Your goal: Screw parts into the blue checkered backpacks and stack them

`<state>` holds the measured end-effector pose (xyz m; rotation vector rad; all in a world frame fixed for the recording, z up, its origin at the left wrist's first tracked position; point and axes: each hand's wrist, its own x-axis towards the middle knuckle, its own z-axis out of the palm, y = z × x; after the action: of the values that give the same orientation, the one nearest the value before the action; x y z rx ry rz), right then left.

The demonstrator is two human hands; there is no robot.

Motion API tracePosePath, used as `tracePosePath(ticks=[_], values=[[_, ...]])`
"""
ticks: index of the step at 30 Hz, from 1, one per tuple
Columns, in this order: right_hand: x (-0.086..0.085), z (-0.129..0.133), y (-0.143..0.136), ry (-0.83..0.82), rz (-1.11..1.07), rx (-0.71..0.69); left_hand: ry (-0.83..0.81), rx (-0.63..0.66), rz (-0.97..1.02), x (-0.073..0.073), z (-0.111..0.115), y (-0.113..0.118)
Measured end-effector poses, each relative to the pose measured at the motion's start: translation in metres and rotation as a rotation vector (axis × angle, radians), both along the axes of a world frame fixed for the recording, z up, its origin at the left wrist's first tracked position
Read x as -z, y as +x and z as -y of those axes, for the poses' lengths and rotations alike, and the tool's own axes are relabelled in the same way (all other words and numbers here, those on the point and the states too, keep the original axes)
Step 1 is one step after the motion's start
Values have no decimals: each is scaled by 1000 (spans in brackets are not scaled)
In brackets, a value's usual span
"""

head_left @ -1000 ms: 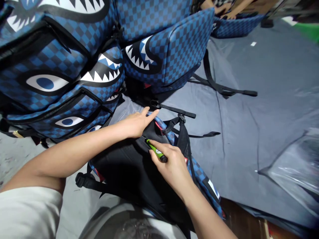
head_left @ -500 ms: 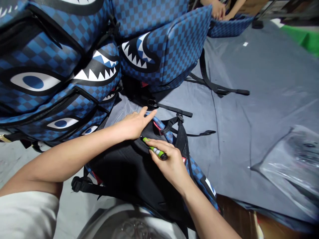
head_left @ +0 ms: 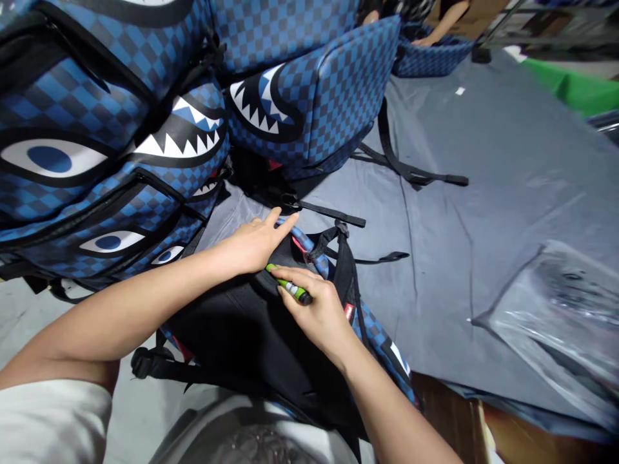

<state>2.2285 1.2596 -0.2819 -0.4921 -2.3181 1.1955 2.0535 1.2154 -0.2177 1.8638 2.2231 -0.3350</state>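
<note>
Rising left of your left grip (head_left: 256,241), stacked checkered bags (head_left: 164,167), that grip resting open-fingered on the black-backed backpack (head_left: 242,341), a green tool (head_left: 296,291) just beside it, closed within your right grip (head_left: 319,312), gray surface (head_left: 440,238) farther right.

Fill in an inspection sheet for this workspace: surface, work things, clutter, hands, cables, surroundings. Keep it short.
Surface: grey table cover, with creases.
Work things: backpack, black back panel facing up; green pen-shaped tool, its tip hidden.
Clutter: checkered bags piled at the left; clear plastic bag at the right; small white scrap farther back; loose black straps beyond the backpack.
Hands: left hand rests on the backpack, fingers spread; right hand grips the tool beside it.
Cables: nothing seen.
Surroundings: another person's hand at a farther checkered bag; green sheet at the far right.
</note>
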Motion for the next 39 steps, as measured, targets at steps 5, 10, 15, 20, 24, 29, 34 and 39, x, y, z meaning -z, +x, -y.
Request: tracePosePath(ticks=[5, 10, 15, 20, 24, 29, 34, 39], values=[[-2, 4, 6, 83, 65, 64, 0, 1, -15, -1, 1, 1], [0, 6, 6, 32, 53, 87, 1, 11, -16, -1, 1, 1], [0, 6, 0, -10, 37, 77, 18, 20, -12, 2, 1, -1], [-4, 7, -1, 9, 46, 95, 12, 29, -4, 5, 0, -2], [-7, 9, 2, 89, 145, 141, 7, 17, -4, 6, -1, -2], [-4, 10, 2, 19, 88, 129, 23, 23, -6, 10, 1, -4], [2, 11, -4, -27, 65, 171, 39, 8, 34, 13, -1, -9], [-6, 22, -9, -35, 140, 181, 35, 14, 26, 18, 5, -16]])
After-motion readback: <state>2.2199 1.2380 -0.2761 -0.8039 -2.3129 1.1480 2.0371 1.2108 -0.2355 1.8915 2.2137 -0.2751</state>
